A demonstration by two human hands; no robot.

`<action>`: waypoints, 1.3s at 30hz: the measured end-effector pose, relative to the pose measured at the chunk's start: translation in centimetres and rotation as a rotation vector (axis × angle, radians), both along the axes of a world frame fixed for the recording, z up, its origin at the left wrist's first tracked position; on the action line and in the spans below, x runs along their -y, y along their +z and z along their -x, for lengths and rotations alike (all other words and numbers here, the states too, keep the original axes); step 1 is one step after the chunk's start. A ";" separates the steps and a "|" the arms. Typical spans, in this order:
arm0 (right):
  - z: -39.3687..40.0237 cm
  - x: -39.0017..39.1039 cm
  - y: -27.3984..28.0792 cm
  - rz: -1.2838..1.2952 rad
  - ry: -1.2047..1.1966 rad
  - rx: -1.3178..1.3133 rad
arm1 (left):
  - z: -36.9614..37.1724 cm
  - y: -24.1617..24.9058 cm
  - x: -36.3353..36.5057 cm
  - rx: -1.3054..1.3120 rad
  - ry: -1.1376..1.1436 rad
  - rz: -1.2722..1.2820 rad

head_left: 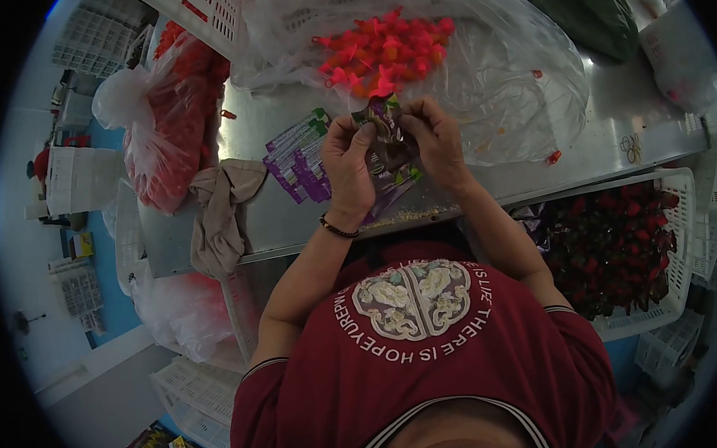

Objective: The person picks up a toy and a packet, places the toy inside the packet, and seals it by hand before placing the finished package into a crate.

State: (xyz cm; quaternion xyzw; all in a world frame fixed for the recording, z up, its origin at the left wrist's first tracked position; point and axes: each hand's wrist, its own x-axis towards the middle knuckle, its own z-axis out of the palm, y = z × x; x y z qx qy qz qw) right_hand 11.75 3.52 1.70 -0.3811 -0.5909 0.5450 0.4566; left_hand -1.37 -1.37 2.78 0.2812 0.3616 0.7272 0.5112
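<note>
Over the metal table, I hold a small dark purple-and-green packet [387, 125] at its top edge between both hands. The thumb and fingers of my left hand [347, 164] pinch its left side. On the right side, my right hand [439, 145] is closed on it in the same way. Below the packet lie more purple packets [389, 191], partly hidden by my hands. Flat purple packets [297, 164] are fanned out left of my left wrist. Just beyond my hands, a heap of bright pink-red and orange plastic pieces [386, 54] rests on clear plastic sheeting.
Clear plastic sheeting [522, 94] spreads across the metal table [614, 142]. A brown cloth [221, 207] hangs over the front edge. A bag of red pieces [171, 128] stands left; a white crate [688, 239] of dark red-and-black packets sits right. Rubber bands [631, 148] lie at the right.
</note>
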 end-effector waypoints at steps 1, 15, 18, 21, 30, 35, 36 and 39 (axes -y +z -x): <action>0.1 0.0 -0.6 0.073 -0.012 -0.114 | 0.0 -0.3 0.0 0.000 0.002 0.003; -0.6 -0.7 1.8 0.235 0.099 -0.236 | -1.3 0.1 0.5 -0.068 0.107 0.029; -0.5 -0.8 1.2 0.313 0.059 -0.388 | -1.2 0.1 0.7 -0.083 0.106 0.029; -0.6 -0.7 0.9 0.319 0.059 -0.393 | -1.1 0.6 0.6 -0.080 0.111 0.020; -0.6 -0.4 3.5 0.265 0.125 -0.166 | -0.3 0.0 0.4 -0.555 0.136 0.053; -1.3 -1.5 2.2 0.213 0.220 -0.098 | -0.2 0.7 0.7 -0.433 0.042 0.023; -1.6 -1.5 2.6 0.215 0.222 -0.096 | -0.1 0.8 0.7 -0.311 0.022 0.017; -3.3 -1.5 7.7 0.072 0.195 -0.035 | 1.2 1.3 0.4 -0.215 0.041 0.027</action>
